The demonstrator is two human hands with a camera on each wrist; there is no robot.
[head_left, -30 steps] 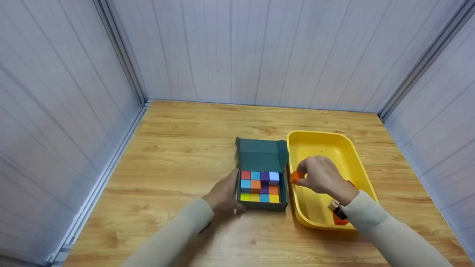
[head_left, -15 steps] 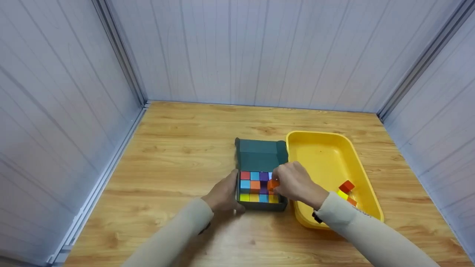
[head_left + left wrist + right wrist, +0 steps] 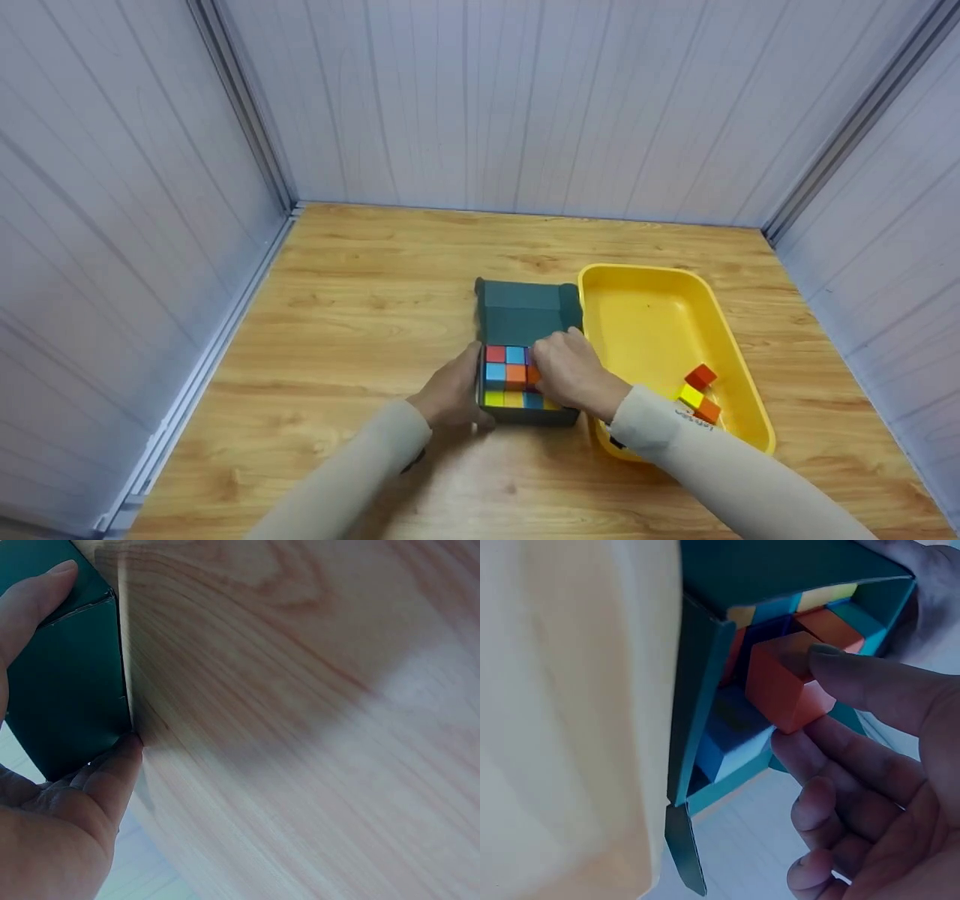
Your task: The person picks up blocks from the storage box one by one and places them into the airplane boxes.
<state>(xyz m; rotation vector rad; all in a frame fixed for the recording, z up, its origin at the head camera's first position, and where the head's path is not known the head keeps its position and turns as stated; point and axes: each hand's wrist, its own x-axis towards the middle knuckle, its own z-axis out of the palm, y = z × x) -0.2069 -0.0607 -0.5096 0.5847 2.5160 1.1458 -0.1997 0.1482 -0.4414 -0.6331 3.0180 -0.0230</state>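
In the head view a dark green cardboard box (image 3: 525, 415) stands on the table with its lid folded back, holding rows of coloured cubes. My left hand (image 3: 450, 390) grips its left side; in the left wrist view the thumb (image 3: 34, 604) lies over one face and the fingers (image 3: 112, 776) on another. With thumb and fingertips, my right hand (image 3: 574, 371) pinches an orange cube (image 3: 780, 682) over the middle row. A pale blue cube (image 3: 735, 735) sits beside it, standing higher than its neighbours. My right hand hides the box's right part in the head view.
Right next to the box is a yellow plastic tray (image 3: 637, 271). Inside it lie a red cube (image 3: 701, 376), a yellow cube (image 3: 691, 395) and an orange cube (image 3: 707, 410), near its right side. Pale panel walls (image 3: 495, 105) enclose the wooden table (image 3: 360, 300).
My right hand has carried the orange cube leftward from over the tray to the box and lowered it toward the third place of the middle row. My left hand has stayed on the box.
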